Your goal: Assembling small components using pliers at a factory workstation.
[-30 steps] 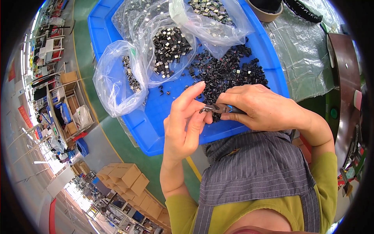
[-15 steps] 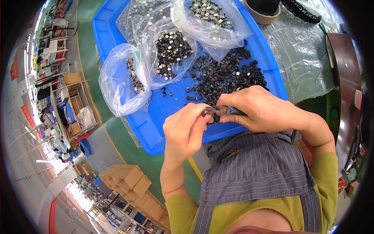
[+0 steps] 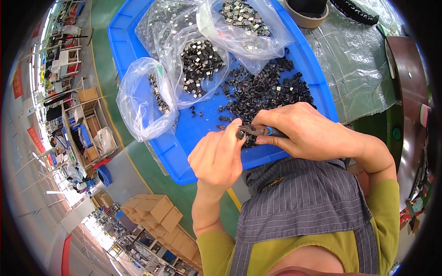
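My right hand [image 3: 306, 131] is wrapped round a pair of pliers [image 3: 258, 130] with dark handles marked in blue. Their jaws point left, toward the fingertips of my left hand [image 3: 217, 156]. Those fingers are closed in a pinch on a small black part [image 3: 240, 135], which meets the plier tips; its exact shape is too small to make out. Both hands are above the near side of a blue tray [image 3: 184, 158]. Just beyond them, a spread of small black parts [image 3: 262, 87] covers the tray's right half.
Clear plastic bags stand in the tray: one with small black and silver pieces [image 3: 201, 64], one with silver pieces [image 3: 244, 18], and another bag [image 3: 138, 106] at the left. A tape roll [image 3: 306, 18] sits on a plastic-covered table [image 3: 354, 69]. Cardboard boxes [image 3: 154, 211] are stacked lower left.
My left hand has shifted slightly left and turned, its fingertips now pointing up more. The plier jaws have come further left, against the small black part.
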Tool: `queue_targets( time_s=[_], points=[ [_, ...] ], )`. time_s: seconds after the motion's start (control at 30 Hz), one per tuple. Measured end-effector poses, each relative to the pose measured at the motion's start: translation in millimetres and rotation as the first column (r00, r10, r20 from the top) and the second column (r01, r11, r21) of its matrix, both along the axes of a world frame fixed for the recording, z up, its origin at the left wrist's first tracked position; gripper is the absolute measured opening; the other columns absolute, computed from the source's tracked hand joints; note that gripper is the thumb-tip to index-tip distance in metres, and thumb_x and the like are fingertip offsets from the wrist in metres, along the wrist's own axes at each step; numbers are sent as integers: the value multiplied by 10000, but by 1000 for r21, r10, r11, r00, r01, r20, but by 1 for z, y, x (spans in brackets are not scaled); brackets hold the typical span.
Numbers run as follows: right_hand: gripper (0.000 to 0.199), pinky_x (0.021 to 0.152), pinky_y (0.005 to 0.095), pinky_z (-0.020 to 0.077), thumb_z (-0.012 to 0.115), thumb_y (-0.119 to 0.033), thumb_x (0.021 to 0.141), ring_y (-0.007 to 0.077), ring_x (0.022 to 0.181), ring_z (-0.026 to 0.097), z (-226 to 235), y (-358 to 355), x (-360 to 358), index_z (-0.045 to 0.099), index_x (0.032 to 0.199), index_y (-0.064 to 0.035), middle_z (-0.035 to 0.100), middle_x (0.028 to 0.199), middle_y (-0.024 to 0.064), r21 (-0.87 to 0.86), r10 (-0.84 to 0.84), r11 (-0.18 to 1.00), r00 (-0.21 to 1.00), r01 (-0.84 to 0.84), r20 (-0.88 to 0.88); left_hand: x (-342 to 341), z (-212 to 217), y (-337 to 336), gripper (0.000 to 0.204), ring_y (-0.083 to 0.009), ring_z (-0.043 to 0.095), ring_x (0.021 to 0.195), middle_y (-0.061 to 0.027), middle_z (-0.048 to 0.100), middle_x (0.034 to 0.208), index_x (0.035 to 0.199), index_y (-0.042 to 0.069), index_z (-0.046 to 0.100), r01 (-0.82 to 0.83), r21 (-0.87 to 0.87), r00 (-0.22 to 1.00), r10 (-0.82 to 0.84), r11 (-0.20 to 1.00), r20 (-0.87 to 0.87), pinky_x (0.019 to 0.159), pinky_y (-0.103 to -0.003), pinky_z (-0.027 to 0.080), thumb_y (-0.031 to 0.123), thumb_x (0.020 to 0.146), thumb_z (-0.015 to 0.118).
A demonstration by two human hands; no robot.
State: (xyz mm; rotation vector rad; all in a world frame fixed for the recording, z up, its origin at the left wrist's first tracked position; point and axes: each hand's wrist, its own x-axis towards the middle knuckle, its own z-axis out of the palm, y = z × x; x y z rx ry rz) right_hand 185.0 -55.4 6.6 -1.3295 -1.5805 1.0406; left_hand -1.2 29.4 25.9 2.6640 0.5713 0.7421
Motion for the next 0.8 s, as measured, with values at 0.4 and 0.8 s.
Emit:
queue_targets(
  time_s=[0.4, 0.8],
  points=[
    [194, 648, 463, 476, 629, -165, 850, 387, 775, 607, 2, 2, 1, 537, 906, -3, 605, 783, 188, -66, 19, 998, 993, -11, 116, -16, -12, -12, 209, -210, 680, 696, -203, 661, 944, 1049, -55, 641, -118, -86, 977, 131, 989, 168, 587, -270, 582, -93, 851, 588],
    [231, 751, 443, 472, 654, -131, 797, 360, 844, 602, 3, 4, -1, 556, 972, -17, 598, 859, 157, -91, 145, 988, 951, -124, 274, -22, -21, -9, 210, -210, 679, 716, -200, 672, 916, 1018, -55, 639, -69, -263, 963, 133, 962, 233, 579, -270, 567, -94, 813, 621]
  ],
)
